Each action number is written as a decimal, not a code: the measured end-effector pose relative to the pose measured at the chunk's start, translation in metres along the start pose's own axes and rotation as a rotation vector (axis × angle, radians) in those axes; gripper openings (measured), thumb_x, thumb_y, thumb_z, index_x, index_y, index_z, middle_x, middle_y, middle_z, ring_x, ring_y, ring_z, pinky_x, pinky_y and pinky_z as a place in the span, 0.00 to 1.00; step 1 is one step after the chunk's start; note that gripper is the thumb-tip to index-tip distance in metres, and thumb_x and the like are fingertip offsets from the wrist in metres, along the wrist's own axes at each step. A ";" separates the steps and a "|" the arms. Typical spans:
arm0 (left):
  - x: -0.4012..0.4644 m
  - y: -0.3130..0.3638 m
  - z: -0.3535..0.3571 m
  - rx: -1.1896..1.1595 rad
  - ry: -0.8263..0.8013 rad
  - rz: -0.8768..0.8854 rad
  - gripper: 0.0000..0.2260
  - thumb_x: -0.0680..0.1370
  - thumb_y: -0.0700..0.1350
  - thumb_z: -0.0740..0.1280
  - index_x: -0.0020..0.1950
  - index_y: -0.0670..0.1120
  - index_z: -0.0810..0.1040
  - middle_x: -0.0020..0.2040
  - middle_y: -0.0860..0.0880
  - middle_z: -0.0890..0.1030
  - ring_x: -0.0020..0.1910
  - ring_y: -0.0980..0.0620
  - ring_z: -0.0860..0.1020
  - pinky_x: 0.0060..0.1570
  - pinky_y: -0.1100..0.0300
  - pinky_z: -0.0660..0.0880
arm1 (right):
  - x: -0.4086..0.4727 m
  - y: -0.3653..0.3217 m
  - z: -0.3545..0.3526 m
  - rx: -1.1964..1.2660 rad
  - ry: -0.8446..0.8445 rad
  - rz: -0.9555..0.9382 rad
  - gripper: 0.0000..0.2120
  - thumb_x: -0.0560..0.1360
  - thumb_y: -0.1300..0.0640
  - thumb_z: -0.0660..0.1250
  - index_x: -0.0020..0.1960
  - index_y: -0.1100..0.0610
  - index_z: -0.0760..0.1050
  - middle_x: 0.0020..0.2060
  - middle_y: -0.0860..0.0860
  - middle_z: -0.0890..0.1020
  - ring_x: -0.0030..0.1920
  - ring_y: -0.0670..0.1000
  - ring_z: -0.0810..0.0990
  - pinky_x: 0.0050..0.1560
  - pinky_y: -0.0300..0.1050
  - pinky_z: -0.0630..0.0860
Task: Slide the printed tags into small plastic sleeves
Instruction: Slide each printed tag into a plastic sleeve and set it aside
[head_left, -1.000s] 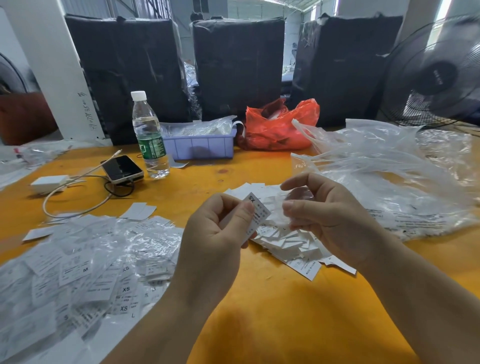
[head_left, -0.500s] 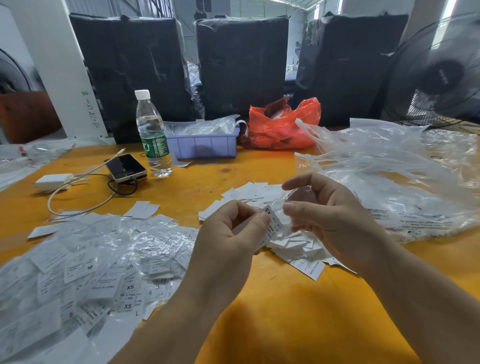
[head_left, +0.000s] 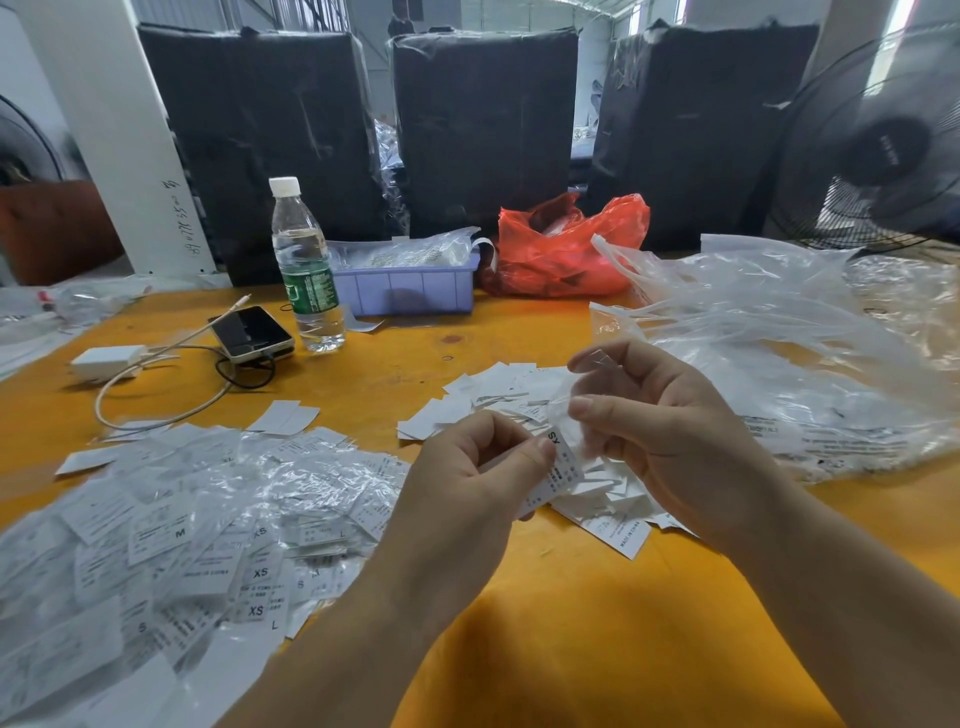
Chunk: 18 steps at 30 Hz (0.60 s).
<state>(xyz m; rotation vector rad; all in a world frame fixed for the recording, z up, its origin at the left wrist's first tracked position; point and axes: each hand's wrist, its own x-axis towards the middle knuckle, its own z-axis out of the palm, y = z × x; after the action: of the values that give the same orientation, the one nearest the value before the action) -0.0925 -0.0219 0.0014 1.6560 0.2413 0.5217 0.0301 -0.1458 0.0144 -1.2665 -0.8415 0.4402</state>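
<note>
My left hand (head_left: 467, 483) pinches a white printed tag (head_left: 558, 470) marked XS between thumb and fingers, above the orange table (head_left: 545, 649). My right hand (head_left: 670, 436) holds a small clear plastic sleeve (head_left: 576, 415) by its mouth, just right of the tag. The tag's upper end meets the sleeve's opening; how far it is inside I cannot tell. A pile of loose white tags (head_left: 524, 400) lies beneath both hands. At the left spreads a heap of tags in sleeves (head_left: 197, 530).
A water bottle (head_left: 306, 265), a phone (head_left: 252, 332) with cable and a white charger (head_left: 106, 358) sit at the back left. A lilac tray (head_left: 405, 291), a red bag (head_left: 566, 249) and crumpled clear plastic bags (head_left: 810, 353) line the back and right.
My left hand has brought the XS tag down and right until it meets the sleeve held by my right hand. The camera has dipped slightly.
</note>
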 end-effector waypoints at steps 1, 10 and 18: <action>0.000 0.000 0.000 0.000 0.003 0.001 0.09 0.77 0.45 0.69 0.38 0.44 0.79 0.32 0.53 0.79 0.29 0.60 0.73 0.27 0.71 0.68 | 0.000 0.000 0.000 -0.005 -0.003 0.001 0.14 0.70 0.67 0.69 0.54 0.61 0.75 0.35 0.53 0.77 0.32 0.50 0.76 0.34 0.42 0.76; 0.000 0.002 -0.002 -0.003 0.039 -0.013 0.09 0.77 0.46 0.69 0.39 0.44 0.79 0.33 0.52 0.79 0.29 0.60 0.74 0.28 0.70 0.69 | 0.000 -0.002 0.002 -0.009 0.008 0.017 0.13 0.71 0.68 0.68 0.54 0.60 0.75 0.36 0.53 0.78 0.32 0.50 0.77 0.35 0.43 0.77; -0.001 0.002 0.000 0.043 -0.011 -0.015 0.10 0.77 0.44 0.69 0.36 0.46 0.78 0.31 0.54 0.79 0.29 0.61 0.74 0.28 0.71 0.68 | 0.000 -0.003 0.001 -0.013 0.024 0.024 0.13 0.72 0.70 0.68 0.55 0.60 0.75 0.36 0.54 0.78 0.32 0.51 0.76 0.35 0.42 0.76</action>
<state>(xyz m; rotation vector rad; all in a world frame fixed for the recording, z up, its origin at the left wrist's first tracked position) -0.0939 -0.0223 0.0031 1.6969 0.2575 0.4992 0.0286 -0.1461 0.0169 -1.2927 -0.8103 0.4388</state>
